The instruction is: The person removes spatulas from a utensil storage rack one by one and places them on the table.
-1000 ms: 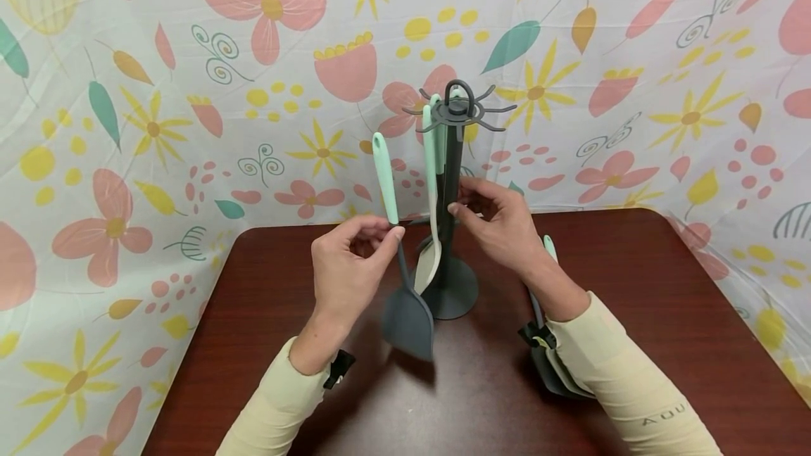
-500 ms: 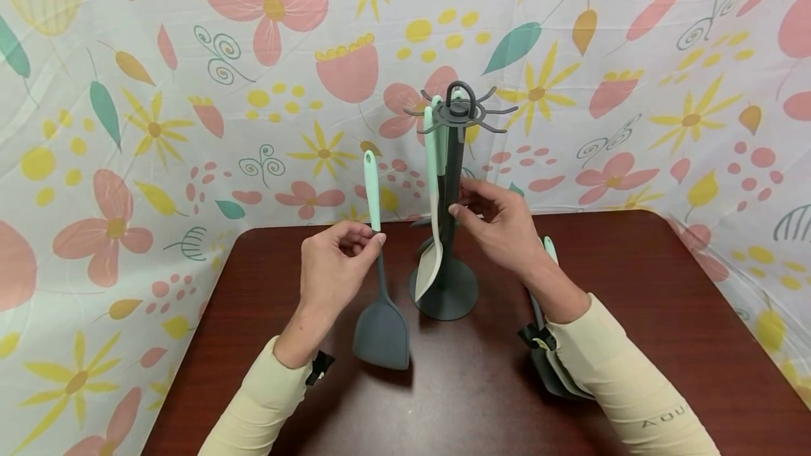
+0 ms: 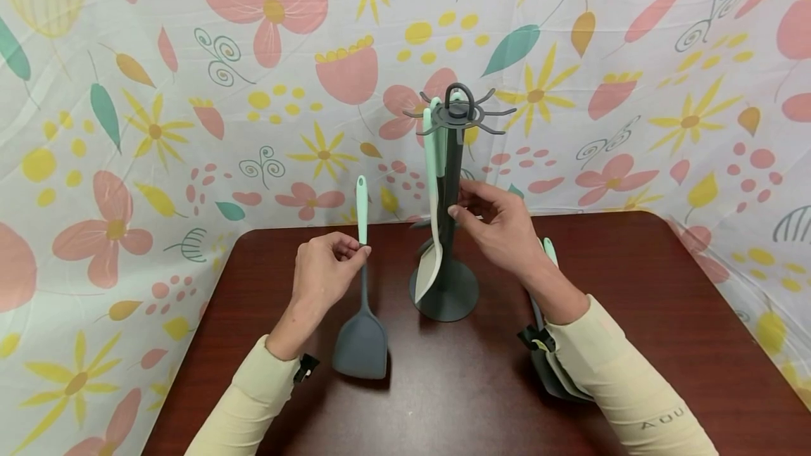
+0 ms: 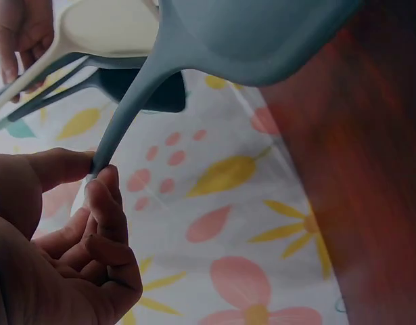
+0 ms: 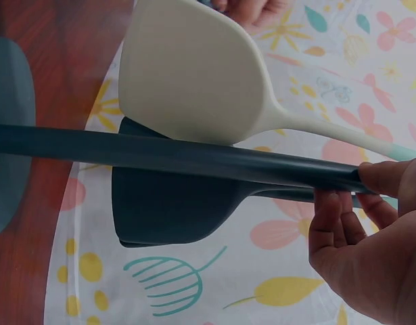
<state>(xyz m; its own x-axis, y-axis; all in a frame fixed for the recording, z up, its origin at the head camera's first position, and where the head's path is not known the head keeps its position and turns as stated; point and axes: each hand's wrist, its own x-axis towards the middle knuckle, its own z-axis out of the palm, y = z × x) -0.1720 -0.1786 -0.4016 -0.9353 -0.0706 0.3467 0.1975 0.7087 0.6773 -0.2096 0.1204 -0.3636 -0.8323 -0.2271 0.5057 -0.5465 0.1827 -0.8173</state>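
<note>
Here's the left hand [image 3: 323, 269] pinching a grey spatula [image 3: 362, 333] by its mint-green handle, thumb and fingertips closed on the stem, and the wrist view confirms the pinch right at the neck. The spatula stands nearly upright, handle pointing up, its flat blade down at the dark red table [image 3: 665, 315], touching it or just above; which one, I cannot tell. It sits to the left of the grey utensil stand [image 3: 446, 287], apart from it and hooked on nothing. Over on the other side, the right hand [image 3: 500, 224] steadies the stand, fingers curled round the upright pole about midway up; the right wrist view shows thumb and fingers wrapped on that dark rod. Hanging from the hooks at the top of the stand is a cream spatula [image 3: 429, 269] with a mint handle, its blade low by the base, and at least one more mint handle shows behind the pole. Under the right forearm, more utensils [image 3: 550, 371] lie on the table, half hidden by the sleeve. As for progress, my read is that the job is partway along: one tool is off the stand and down at the table in the left hand, a few lie to the right, and at least two hang on the hooks. A flowered cloth [image 3: 190, 90] backs the whole scene.
</note>
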